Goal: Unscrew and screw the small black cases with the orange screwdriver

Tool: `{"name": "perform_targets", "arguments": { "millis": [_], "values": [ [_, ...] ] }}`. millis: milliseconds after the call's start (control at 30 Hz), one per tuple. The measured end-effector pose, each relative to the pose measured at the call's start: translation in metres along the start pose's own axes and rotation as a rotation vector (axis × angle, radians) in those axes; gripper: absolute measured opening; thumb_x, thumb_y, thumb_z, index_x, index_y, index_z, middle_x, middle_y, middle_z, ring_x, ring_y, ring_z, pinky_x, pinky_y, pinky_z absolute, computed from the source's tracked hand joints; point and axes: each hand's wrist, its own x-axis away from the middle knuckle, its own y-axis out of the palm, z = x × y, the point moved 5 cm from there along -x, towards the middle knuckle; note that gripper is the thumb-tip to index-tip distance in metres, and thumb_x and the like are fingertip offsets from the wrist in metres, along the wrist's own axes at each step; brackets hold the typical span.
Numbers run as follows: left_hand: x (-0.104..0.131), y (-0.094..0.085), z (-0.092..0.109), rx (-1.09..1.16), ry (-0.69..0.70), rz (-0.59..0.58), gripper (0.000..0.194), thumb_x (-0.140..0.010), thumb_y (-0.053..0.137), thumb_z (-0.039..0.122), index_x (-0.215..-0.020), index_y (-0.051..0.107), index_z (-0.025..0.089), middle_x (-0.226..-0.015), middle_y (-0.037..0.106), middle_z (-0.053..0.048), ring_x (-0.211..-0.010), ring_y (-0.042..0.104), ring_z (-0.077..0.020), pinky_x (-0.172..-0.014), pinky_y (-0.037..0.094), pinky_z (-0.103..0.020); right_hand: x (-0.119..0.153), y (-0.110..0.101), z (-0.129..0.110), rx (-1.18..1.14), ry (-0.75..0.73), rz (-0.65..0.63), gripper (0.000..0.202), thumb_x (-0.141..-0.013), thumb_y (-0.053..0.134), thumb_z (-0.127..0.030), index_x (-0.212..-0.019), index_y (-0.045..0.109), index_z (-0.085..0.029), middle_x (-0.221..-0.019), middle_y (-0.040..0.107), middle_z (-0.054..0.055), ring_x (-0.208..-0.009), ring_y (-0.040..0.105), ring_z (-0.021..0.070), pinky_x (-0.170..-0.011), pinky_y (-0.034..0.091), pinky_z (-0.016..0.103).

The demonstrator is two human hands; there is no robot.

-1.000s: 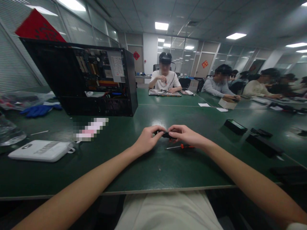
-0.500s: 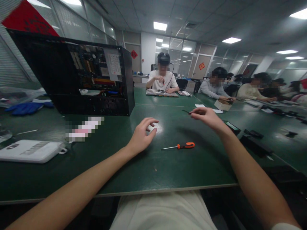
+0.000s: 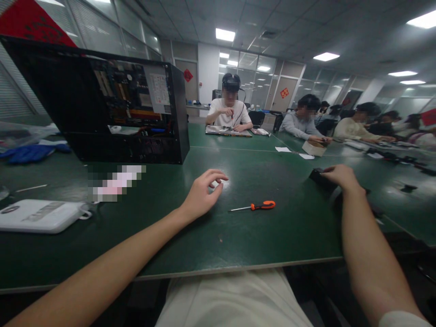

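My left hand rests over the green table with its fingers curved and apart, holding nothing. To its right lies an orange and black screwdriver, its tip pointing left. Farther right, my right hand has its fingers closed at the edge of a dark box-like object. What sits between those fingertips is too small and dark to make out. A black computer case with its side open stands at the left, showing boards and cables.
A white power bank and a blue glove lie at the left. White papers and a small open carton are farther back. Across the table sits a person; other people sit at the right.
My right hand has moved right, from above the table to the dark box. The thin dark item it held is no longer distinguishable. My left hand has barely moved.
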Motion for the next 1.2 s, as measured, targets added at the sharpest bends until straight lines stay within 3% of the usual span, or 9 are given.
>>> {"name": "perform_targets", "arguments": {
  "millis": [133, 300, 500, 667, 1000, 1200],
  "values": [
    [-0.001, -0.002, 0.002, 0.023, 0.028, 0.033, 0.019, -0.094, 0.059, 0.011, -0.102, 0.075, 0.018, -0.115, 0.07, -0.008, -0.091, 0.067, -0.0156, -0.077, 0.054, -0.026, -0.009, 0.012, 0.002, 0.08, 0.019, -0.091, 0.028, -0.095, 0.07, -0.037, -0.113, 0.072, -0.016, -0.109, 0.072, 0.008, -0.099, 0.069, 0.0206, -0.09, 0.056, 0.039],
    [0.0, 0.0, 0.003, 0.03, 0.04, 0.03, 0.02, -0.093, 0.06, 0.01, -0.101, 0.075, 0.019, -0.114, 0.07, -0.008, -0.09, 0.067, -0.0155, -0.074, 0.054, -0.025, -0.014, 0.017, 0.009, 0.139, 0.049, -0.152, 0.034, -0.099, 0.066, -0.04, -0.124, 0.066, -0.017, -0.124, 0.067, 0.009, -0.11, 0.066, 0.0222, -0.093, 0.058, 0.042],
    [0.0, 0.0, 0.002, 0.032, 0.057, 0.032, 0.02, -0.093, 0.059, 0.01, -0.099, 0.076, 0.018, -0.112, 0.071, -0.008, -0.092, 0.068, -0.0164, -0.074, 0.054, -0.026, -0.015, 0.019, 0.01, 0.122, 0.058, -0.187, 0.033, -0.099, 0.065, -0.041, -0.123, 0.066, -0.017, -0.121, 0.068, 0.008, -0.105, 0.068, 0.0208, -0.091, 0.059, 0.04],
    [0.001, 0.001, 0.001, 0.027, 0.068, 0.024, 0.021, -0.093, 0.059, 0.009, -0.099, 0.077, 0.018, -0.112, 0.071, -0.008, -0.098, 0.069, -0.0175, -0.076, 0.054, -0.026, -0.016, 0.02, 0.006, 0.118, 0.067, -0.164, 0.037, -0.1, 0.063, -0.047, -0.121, 0.068, -0.016, -0.119, 0.069, 0.008, -0.108, 0.067, 0.0219, -0.095, 0.057, 0.043],
    [0.001, 0.002, 0.005, 0.01, 0.085, 0.004, 0.022, -0.091, 0.059, 0.007, -0.094, 0.077, 0.018, -0.109, 0.072, -0.007, -0.097, 0.069, -0.0179, -0.075, 0.054, -0.026, -0.017, 0.022, 0.003, 0.124, 0.063, -0.132, 0.037, -0.1, 0.064, -0.044, -0.126, 0.065, -0.017, -0.126, 0.066, 0.01, -0.112, 0.066, 0.0229, -0.097, 0.056, 0.045],
    [0.001, 0.002, 0.006, 0.015, 0.093, -0.008, 0.023, -0.09, 0.058, 0.006, -0.093, 0.077, 0.018, -0.108, 0.072, -0.007, -0.096, 0.069, -0.0176, -0.076, 0.054, -0.026, -0.016, 0.023, 0.002, 0.126, 0.055, -0.09, 0.042, -0.098, 0.063, -0.051, -0.122, 0.07, -0.018, -0.121, 0.07, 0.01, -0.111, 0.067, 0.0235, -0.098, 0.054, 0.044]
  ]
}}
